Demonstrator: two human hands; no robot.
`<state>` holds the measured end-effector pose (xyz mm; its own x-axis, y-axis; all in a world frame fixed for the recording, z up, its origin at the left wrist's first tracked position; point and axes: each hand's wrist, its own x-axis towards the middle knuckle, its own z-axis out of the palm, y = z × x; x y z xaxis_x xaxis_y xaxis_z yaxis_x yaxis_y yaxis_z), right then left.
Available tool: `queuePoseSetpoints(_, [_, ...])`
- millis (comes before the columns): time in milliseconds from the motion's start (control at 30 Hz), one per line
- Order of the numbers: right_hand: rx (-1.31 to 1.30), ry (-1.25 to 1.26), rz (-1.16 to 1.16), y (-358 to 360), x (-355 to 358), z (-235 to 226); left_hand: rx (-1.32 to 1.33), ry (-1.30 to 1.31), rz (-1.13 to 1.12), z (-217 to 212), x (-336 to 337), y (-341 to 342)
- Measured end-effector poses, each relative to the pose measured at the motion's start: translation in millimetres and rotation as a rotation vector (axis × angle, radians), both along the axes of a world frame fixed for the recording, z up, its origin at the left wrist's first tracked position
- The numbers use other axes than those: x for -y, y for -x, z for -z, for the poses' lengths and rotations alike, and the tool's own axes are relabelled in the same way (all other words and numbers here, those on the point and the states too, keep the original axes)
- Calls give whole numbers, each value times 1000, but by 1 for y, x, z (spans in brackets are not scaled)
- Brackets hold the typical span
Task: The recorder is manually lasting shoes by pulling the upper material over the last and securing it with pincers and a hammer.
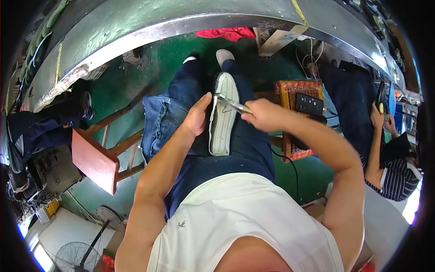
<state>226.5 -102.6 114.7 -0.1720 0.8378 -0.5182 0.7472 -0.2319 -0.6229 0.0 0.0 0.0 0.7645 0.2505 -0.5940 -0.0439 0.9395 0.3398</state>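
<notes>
A pale shoe upper (222, 129), apparently on a last, lies lengthwise on my lap with its bottom side up and a dark toothed edge around the toe. My left hand (196, 119) grips its left side, with the thumb close to the rim. Wrapped in my right hand (264, 114) are metal pincers (234, 105), reaching leftward across the shoe. Their jaws meet the left rim near my left thumb; whether they bite the material is too small to tell. Denim cloth (164, 120) covers my left thigh under the left forearm.
A metal-edged workbench (190, 20) curves across the far side. On the left stands a wooden stool (96, 161); on the right, a woven seat (287, 97) carries a black device (309, 104). A co-worker (392, 177) sits far right, and a fan (78, 257) stands lower left.
</notes>
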Motion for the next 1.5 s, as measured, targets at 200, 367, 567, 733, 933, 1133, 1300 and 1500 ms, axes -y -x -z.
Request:
queuePoseSetpoints(200, [-132, -100, 351, 47, 38, 27, -95, -323, -11, -30, -5, -6])
queuePoseSetpoints(367, [-664, 474, 708, 42, 36, 39, -115, -300, -2, -27, -4, -13])
queuePoseSetpoints(567, [-968, 415, 873, 51, 56, 54, -181, -327, 3, -37, -1, -21])
queuePoseSetpoints(733, [-1158, 650, 640, -20, 65, 74, -377, -439, 91, -37, -1, -33])
queuePoseSetpoints(933, [-458, 340, 511, -28, 38, 13, -432, -453, 177, -59, -4, -42])
queuePoseSetpoints(1133, [-209, 70, 397, -17, 5, 17, -386, -528, 315, -51, -8, -32])
queuePoseSetpoints(1300, [-242, 356, 244, -17, 57, -25, -490, -438, 482, -57, -26, -33])
queuePoseSetpoints(1500, [13, -182, -40, 28, 63, -4, -441, -444, 437, -44, -21, -34])
